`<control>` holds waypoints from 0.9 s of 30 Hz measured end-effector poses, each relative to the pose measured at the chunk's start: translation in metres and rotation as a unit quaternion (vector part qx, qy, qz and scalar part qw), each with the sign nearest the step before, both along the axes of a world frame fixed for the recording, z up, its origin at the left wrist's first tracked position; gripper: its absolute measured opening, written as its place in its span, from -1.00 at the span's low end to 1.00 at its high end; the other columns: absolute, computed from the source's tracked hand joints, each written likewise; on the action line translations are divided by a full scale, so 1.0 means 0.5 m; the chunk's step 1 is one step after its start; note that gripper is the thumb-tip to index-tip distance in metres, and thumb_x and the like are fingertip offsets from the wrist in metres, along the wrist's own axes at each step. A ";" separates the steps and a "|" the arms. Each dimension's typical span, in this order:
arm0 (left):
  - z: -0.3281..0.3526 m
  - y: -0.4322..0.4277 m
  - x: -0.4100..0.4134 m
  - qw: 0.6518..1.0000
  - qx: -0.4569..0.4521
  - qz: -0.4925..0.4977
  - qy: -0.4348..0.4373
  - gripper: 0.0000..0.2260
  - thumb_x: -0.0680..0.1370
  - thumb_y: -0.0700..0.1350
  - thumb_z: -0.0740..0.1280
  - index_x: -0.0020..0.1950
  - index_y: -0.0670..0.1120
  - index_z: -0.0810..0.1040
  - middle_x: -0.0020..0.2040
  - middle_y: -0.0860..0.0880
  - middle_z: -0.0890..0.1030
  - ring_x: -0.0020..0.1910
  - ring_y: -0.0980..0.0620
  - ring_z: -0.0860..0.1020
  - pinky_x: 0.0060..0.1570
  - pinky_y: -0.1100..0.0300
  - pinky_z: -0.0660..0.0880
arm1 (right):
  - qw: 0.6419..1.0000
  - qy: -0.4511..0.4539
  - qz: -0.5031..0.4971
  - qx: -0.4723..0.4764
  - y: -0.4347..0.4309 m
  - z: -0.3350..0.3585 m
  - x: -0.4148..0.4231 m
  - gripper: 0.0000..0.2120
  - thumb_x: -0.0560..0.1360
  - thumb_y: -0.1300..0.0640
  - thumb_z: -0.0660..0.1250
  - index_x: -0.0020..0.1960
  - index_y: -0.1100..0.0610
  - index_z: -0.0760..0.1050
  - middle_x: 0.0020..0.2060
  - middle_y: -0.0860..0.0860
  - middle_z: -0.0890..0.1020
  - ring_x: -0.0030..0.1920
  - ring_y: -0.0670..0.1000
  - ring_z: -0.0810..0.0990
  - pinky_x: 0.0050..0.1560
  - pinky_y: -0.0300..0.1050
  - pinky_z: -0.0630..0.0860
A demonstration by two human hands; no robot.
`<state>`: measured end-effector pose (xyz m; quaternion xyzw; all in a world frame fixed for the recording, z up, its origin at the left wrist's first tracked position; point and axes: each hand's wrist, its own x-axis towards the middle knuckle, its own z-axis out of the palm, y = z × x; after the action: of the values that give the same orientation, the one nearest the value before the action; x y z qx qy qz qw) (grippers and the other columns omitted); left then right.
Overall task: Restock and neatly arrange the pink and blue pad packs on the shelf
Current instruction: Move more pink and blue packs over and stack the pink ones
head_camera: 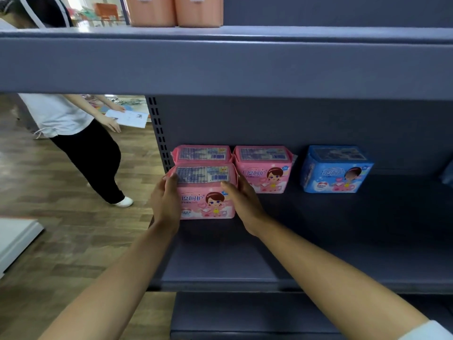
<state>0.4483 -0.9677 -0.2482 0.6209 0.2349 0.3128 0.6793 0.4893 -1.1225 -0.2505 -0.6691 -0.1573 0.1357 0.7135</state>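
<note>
A pink pad pack stands on the grey shelf near its left end, held between both my hands. My left hand presses its left side and my right hand presses its right side. Directly behind it sits a second pink pack, mostly hidden. A third pink pack stands to the right against the back panel. Further right, apart from the pink ones, stands a blue pad pack.
The upper shelf overhangs close above, carrying two orange packs. A perforated upright marks the shelf's left end. Another person holding papers stands on the wooden floor at left. A blue item peeks in at far right.
</note>
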 end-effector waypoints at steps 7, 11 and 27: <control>-0.013 0.019 0.014 1.000 0.023 0.003 0.015 -0.69 0.42 0.21 0.16 -0.18 0.09 0.62 -0.14 0.01 0.63 -0.08 -0.02 0.58 0.00 -0.02 0.51 | 1.000 0.004 -0.007 0.008 0.006 0.002 -0.003 -0.55 0.59 0.11 0.24 0.46 0.00 0.28 0.18 -0.07 0.60 0.16 -0.07 0.60 0.21 0.00 0.54; -0.008 0.013 0.012 1.000 0.015 0.009 0.015 -0.59 0.44 0.24 0.13 0.01 0.07 0.65 -0.02 -0.04 0.66 0.03 -0.04 0.61 0.10 -0.10 0.54 | 1.000 0.003 -0.017 0.000 0.007 0.003 -0.005 -0.56 0.59 0.12 0.23 0.45 0.00 0.29 0.16 -0.09 0.60 0.13 -0.10 0.61 0.16 -0.08 0.56; 0.003 0.015 0.011 0.999 0.034 0.011 0.004 -0.72 0.62 -0.04 0.15 -0.17 -0.04 0.60 -0.26 0.05 0.58 -0.22 0.04 0.56 -0.25 0.15 0.46 | 0.999 0.027 -0.043 0.018 0.025 0.006 -0.012 -0.57 0.59 0.15 0.22 0.44 0.03 0.31 0.09 -0.14 0.61 0.08 -0.17 0.61 0.05 -0.22 0.57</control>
<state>0.4536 -0.9602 -0.2467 0.6421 0.2335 0.3258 0.6535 0.4831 -1.1103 -0.2476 -0.6580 -0.1111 0.1200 0.7350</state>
